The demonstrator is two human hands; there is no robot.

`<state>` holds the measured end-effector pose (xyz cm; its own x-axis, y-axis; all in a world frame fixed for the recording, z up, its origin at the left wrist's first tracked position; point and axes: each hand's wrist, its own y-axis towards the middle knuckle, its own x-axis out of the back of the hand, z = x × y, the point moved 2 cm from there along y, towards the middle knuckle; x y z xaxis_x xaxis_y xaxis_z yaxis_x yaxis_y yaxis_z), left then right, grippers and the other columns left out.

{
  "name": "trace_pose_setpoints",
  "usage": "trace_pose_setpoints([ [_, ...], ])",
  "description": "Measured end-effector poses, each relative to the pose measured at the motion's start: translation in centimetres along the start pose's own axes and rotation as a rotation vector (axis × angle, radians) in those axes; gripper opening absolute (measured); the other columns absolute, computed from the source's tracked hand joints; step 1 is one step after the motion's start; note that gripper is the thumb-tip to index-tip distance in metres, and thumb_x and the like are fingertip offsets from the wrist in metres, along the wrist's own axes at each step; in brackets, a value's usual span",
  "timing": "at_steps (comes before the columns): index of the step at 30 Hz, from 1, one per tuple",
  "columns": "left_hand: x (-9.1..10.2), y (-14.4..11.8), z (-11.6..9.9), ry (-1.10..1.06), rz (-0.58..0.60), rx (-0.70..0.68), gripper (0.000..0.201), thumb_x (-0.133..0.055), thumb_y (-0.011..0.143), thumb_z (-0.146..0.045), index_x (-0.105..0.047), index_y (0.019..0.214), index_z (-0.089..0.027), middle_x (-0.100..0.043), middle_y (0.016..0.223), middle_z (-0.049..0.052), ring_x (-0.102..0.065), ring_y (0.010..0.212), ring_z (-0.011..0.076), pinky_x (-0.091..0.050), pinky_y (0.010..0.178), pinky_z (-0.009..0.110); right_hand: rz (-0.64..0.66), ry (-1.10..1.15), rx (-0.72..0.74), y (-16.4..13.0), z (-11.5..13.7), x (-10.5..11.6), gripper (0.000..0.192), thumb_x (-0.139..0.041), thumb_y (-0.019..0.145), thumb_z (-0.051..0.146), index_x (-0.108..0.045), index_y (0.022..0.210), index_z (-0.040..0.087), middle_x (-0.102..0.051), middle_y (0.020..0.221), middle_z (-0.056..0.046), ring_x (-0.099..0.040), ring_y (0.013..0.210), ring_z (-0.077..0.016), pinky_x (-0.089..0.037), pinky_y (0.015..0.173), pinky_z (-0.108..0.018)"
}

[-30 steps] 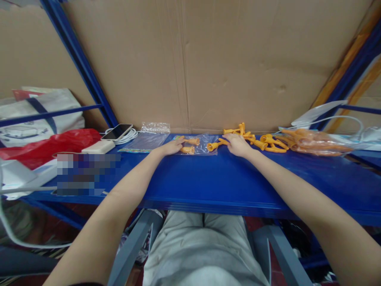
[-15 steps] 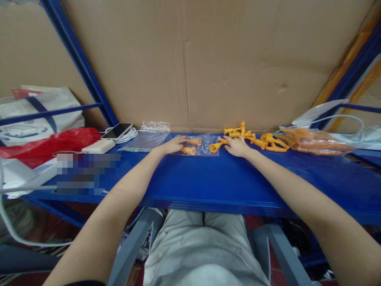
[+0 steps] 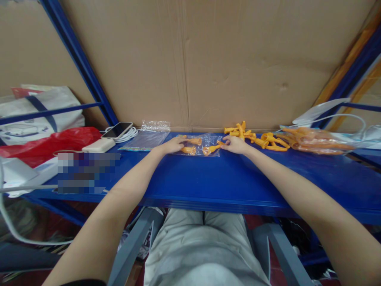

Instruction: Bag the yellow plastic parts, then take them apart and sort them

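Clear plastic bag (image 3: 205,143): small, flat, laid on the blue shelf (image 3: 208,178), with two orange funnel-ended pieces (image 3: 190,145) seen inside it. A third orange piece (image 3: 210,149), lying on its side, is set at the bag's right-hand opening, flared end leftward. Loose orange pieces (image 3: 253,137): a pile heaped just to the right, near the cardboard back.

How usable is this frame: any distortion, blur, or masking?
Head view: wide-angle bending bows the blue shelf edge; even lighting, mild sheen on the clear bag; small orange parts look soft; a pixelated block masks part of the shelf at left.
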<state>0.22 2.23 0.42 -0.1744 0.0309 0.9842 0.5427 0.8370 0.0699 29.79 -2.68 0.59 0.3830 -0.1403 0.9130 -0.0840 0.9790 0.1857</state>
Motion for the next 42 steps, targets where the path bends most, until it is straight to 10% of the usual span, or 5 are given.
trace_pose_setpoints([
  [12,-0.1,0.2,0.3,0.017,0.005,-0.007,0.064,-0.043,0.084,-0.019,-0.056,0.146,-0.015,-0.048,0.158,0.007,-0.041,0.149,0.0246,-0.025,0.126,0.038,0.132,0.484,0.020,-1.0,0.3,1.0,0.044,-0.062,0.083,0.008,-0.067,0.126,0.017,-0.055,0.056,0.007,-0.045,0.047,-0.0079,-0.034,0.049,-0.020],
  [23,0.1,0.2,-0.2,0.073,0.030,-0.026,0.061,-0.042,0.087,-0.021,-0.058,0.145,-0.014,-0.052,0.155,0.006,-0.043,0.146,0.0234,-0.028,0.124,0.033,0.016,1.000,-0.198,-2.5,3.3,2.4,0.013,-0.058,0.097,0.014,-0.067,0.087,0.014,-0.068,0.062,-0.001,-0.053,0.040,-0.0049,-0.038,0.040,-0.016],
  [33,-0.9,0.7,0.0,0.125,-0.086,0.085,0.054,-0.036,0.095,-0.037,-0.062,0.141,-0.024,-0.060,0.136,0.010,-0.049,0.131,0.0289,-0.035,0.118,0.046,-0.148,1.067,-0.350,-2.3,3.2,2.0,0.031,-0.055,0.097,0.010,-0.057,0.127,0.016,-0.069,0.066,0.002,-0.054,0.040,-0.0068,-0.047,0.045,-0.018],
  [42,-1.2,0.8,-0.8,0.048,-0.074,0.042,0.046,-0.030,0.099,-0.030,-0.069,0.118,-0.016,-0.064,0.136,0.011,-0.049,0.134,0.0258,-0.029,0.122,0.044,-0.197,1.162,-0.383,-1.8,2.7,1.0,0.010,-0.053,0.095,0.008,-0.059,0.095,0.016,-0.071,0.082,-0.005,-0.066,0.057,-0.0090,-0.058,0.057,-0.019],
])
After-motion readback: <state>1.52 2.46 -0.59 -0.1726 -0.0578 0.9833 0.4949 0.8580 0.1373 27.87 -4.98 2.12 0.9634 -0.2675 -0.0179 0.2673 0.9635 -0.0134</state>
